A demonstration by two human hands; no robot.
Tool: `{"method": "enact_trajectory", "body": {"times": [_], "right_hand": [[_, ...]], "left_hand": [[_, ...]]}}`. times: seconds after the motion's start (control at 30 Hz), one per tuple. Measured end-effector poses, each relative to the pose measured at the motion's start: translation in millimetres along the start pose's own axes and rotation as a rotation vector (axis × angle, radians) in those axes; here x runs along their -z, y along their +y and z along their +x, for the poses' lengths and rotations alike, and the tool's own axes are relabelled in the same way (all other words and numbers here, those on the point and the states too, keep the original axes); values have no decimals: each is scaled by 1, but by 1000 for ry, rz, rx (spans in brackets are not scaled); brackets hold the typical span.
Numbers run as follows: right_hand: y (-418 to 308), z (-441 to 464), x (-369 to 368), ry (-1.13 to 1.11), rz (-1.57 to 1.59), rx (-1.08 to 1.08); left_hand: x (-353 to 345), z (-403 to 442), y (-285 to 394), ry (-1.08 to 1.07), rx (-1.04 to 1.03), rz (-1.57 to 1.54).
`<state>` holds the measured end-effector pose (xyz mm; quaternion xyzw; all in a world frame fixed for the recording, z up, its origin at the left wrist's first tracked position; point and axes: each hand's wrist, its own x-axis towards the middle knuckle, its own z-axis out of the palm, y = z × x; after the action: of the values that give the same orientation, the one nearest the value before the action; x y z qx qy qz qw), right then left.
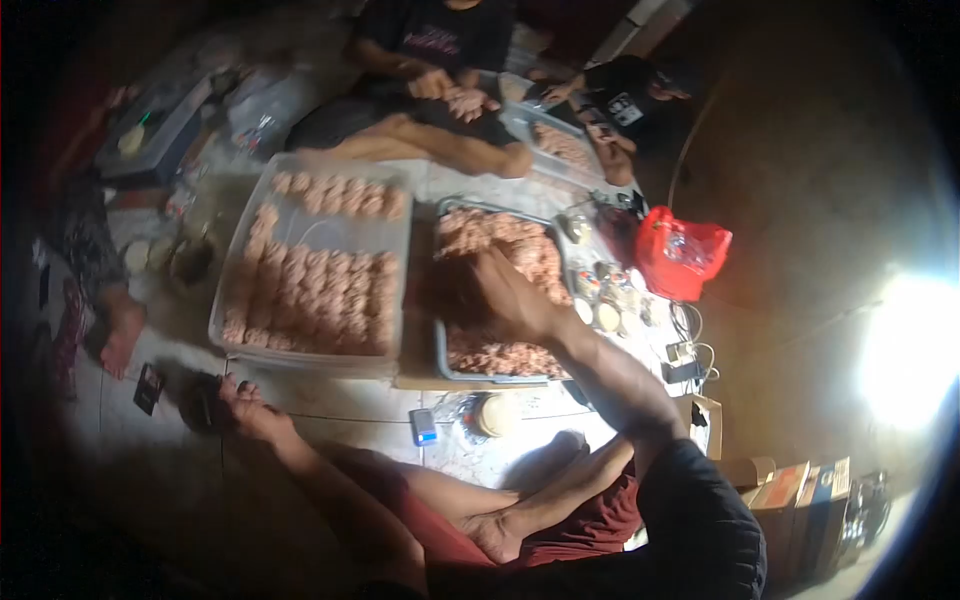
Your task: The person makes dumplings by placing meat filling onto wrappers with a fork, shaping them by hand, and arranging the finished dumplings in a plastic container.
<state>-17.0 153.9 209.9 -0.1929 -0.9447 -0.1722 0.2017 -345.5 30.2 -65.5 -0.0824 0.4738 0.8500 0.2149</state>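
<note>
My right hand point(508, 300) is over the middle of a grey-rimmed tray point(440, 350) filled with a loose, crumbly pinkish mixture point(500, 355). It is smeared by motion, and its fingers are hidden or blurred. Low on the left, my left hand point(252, 412) is held near the front left corner of a clear plastic bin point(335, 235), its fingers slightly bent and apart, with nothing visible in them. Rows of pinkish lumps point(320, 290) lie in that bin, with a bare strip between the back rows and the front block.
A person point(430, 100) sits cross-legged opposite, handling a pinkish lump; another person point(620, 100) is beside a second bin point(590, 180). Jars point(606, 316) and a red plastic bag point(683, 250) stand right. A small blue-grey box point(424, 427) and round tub point(494, 414) lie before me.
</note>
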Motion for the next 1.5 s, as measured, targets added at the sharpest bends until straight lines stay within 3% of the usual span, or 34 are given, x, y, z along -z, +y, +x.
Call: {"method": "enact_trajectory", "body": {"times": [0.03, 0.07, 0.1, 0.13, 0.17, 0.2, 0.23, 0.27, 0.33, 0.4, 0.43, 0.5, 0.57, 0.6, 0.63, 0.67, 0.7, 0.77, 0.83, 0.87, 0.9, 0.97, 1.03, 1.1, 1.13, 1.23, 1.27, 1.3, 1.37, 1.4, 1.43, 1.47, 1.5], "right_hand": [[-13, -7, 43, -339, 694, -327], [-20, -41, 63, -270, 763, -471], [-26, -79, 74, -89, 750, -660], [-32, -107, 92, -45, 939, -1080], [-22, -165, 93, 92, 1208, -1225], [-25, -198, 107, 173, 1007, -1169], [-22, -239, 109, 308, 1052, -1172], [-21, -271, 107, 303, 894, -1392], [-18, -327, 102, 252, 690, -1534], [-12, -368, 82, 320, 539, -1601], [1, -415, 45, 381, 605, -1530], [7, -437, 5, 164, 65, -1364], [11, -446, -40, -427, 181, -1730], [-2, -444, -60, -461, 41, -1802], [-15, -440, -79, -496, -99, -1869], [-11, -451, -102, -462, -21, -1996], [-7, -461, -119, -437, 61, -2121], [-3, -454, -100, -397, -35, -2025], [16, -479, -96, 34, 248, -1860], [19, -480, -97, 85, 11, -1711], [21, -472, -80, 97, 7, -1711], [7, -433, 2, 294, 355, -1852], [-19, -413, 44, 446, 433, -1820], [-38, -407, 39, 621, 782, -1687], [-45, -409, 21, 585, 895, -1660], [-38, -407, 20, 460, 840, -1642], [-30, -407, 17, 473, 849, -1650], [-21, -405, 13, 430, 702, -1738], [-7, -405, 3, 376, 573, -1812], [2, -406, 0, 455, 545, -1904], [7, -406, -4, 531, 515, -1997], [9, -405, -8, 746, 491, -2005], [10, -402, -12, 738, 508, -2007]], "left_hand": [[-5, -8, 9, -2, 31, 29], [-13, -19, 22, 70, 64, 137], [-14, -18, 18, 80, -88, 160], [-24, -36, 28, 20, -184, 124], [-33, -55, 41, -42, -282, 92], [-37, -68, 47, -64, -341, 163], [-45, -87, 58, -103, -352, 186], [-57, -111, 71, -113, -366, 192], [-69, -146, 80, -203, -353, 146], [-70, -176, 76, -589, -297, 9], [-71, -204, 76, -718, -176, -21], [-64, -253, 59, -1001, -3, -33], [-45, -303, 31, -1182, 244, 157], [-28, -325, 10, -1094, 469, 271], [-6, -326, -24, -1307, 559, 385], [2, -362, -23, -1279, 594, 636], [12, -381, -32, -1303, 777, 662], [23, -412, -59, -1305, 906, 698], [18, -440, -79, -1369, 977, 774], [9, -450, -90, -1438, 1030, 827], [-6, -461, -102, -1448, 1023, 826], [-32, -487, -130, -1251, 1102, 990], [-44, -494, -197, -1320, 843, 672], [-66, -501, -234, -1361, 761, 544], [-68, -504, -234, -1385, 840, 568], [-74, -506, -237, -1352, 1015, 628], [-68, -519, -221, -1498, 937, 560], [-52, -512, -237, -1415, 369, 728], [-67, -523, -171, -1794, -8, 961], [-69, -519, -163, -1787, -19, 976], [-66, -512, -158, -1864, 135, 1000], [-68, -512, -147, -1932, 299, 1019], [-76, -513, -140, -1919, 298, 1032]]}}
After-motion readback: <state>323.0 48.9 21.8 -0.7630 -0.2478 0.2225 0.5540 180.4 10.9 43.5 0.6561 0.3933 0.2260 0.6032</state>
